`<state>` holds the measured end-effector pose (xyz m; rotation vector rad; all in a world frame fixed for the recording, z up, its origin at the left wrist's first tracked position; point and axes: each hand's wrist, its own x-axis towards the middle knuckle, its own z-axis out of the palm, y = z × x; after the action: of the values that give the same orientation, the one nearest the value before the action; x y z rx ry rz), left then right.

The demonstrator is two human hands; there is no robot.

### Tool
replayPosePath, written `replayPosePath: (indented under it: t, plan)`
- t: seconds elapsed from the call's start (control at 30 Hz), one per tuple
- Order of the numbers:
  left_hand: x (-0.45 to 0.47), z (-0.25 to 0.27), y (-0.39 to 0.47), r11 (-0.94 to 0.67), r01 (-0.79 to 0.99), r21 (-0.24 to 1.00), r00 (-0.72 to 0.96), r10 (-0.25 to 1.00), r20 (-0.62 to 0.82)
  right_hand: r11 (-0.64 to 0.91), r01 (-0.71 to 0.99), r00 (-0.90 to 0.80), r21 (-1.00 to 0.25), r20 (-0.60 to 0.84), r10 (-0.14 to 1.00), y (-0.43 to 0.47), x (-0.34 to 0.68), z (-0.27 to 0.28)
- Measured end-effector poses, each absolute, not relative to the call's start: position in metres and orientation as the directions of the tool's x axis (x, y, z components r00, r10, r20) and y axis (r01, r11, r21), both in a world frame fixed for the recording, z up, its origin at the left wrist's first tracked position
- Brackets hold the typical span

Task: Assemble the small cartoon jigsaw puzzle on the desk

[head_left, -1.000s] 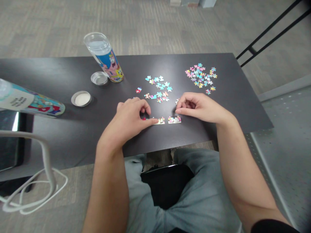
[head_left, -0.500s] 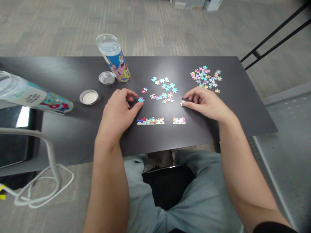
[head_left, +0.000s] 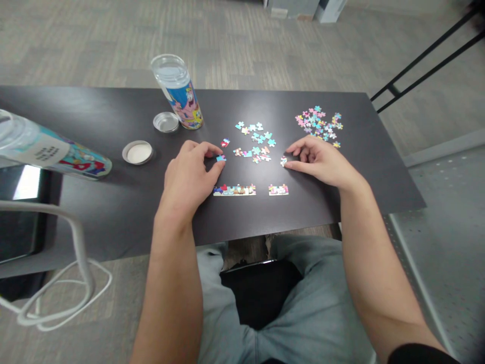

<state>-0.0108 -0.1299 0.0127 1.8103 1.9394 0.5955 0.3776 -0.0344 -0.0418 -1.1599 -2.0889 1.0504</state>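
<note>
My left hand [head_left: 191,169] pinches a blue jigsaw puzzle piece [head_left: 221,158] between thumb and forefinger, low over the dark table. Just beyond it lies a red-and-white piece [head_left: 225,143]. My right hand [head_left: 320,161] rests on the table with its fingers curled and a gap between thumb and forefinger. A small pale piece [head_left: 283,161] lies at its thumb tip. Nearer my body are a joined strip of pieces [head_left: 235,190] and a shorter joined strip [head_left: 278,190]. Between my hands, several loose pieces [head_left: 256,150] are spread out.
A heap of pieces [head_left: 318,121] lies at the far right. On the left stand a clear-topped cartoon tube [head_left: 185,101] and a second tube [head_left: 56,151], with a metal lid [head_left: 165,122] and a white-lined lid [head_left: 138,152]. A white cable [head_left: 81,253] loops at the lower left.
My left fingers have closed in around the blue piece, which has shifted and turned slightly. My right hand stays nearly in place, the pale piece showing a little more. The view has shifted slightly.
</note>
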Motion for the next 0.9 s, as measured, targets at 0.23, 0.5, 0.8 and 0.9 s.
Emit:
replayPosePath:
  t: [0.23,0.5,0.8,0.9]
  plan:
    - [-0.012,0.006,-0.127,0.095,0.795,0.600,-0.115,0.993,-0.006,0.213,0.477,-0.390,-0.853,0.012,0.921,-0.053,0.360,-0.017]
    - [-0.006,0.011,-0.126,0.151,0.834,0.531,-0.145,0.988,-0.053,0.360,0.509,-0.432,-0.782,0.130,0.892,-0.055,0.347,-0.021]
    - [-0.002,0.015,-0.127,0.120,0.853,0.508,-0.102,0.993,-0.063,0.393,0.558,-0.408,-0.731,0.170,0.897,-0.058,0.332,-0.033]
    - [0.000,0.015,-0.127,0.103,0.854,0.509,-0.083,0.995,-0.062,0.397,0.547,-0.405,-0.737,0.182,0.896,-0.058,0.331,-0.033]
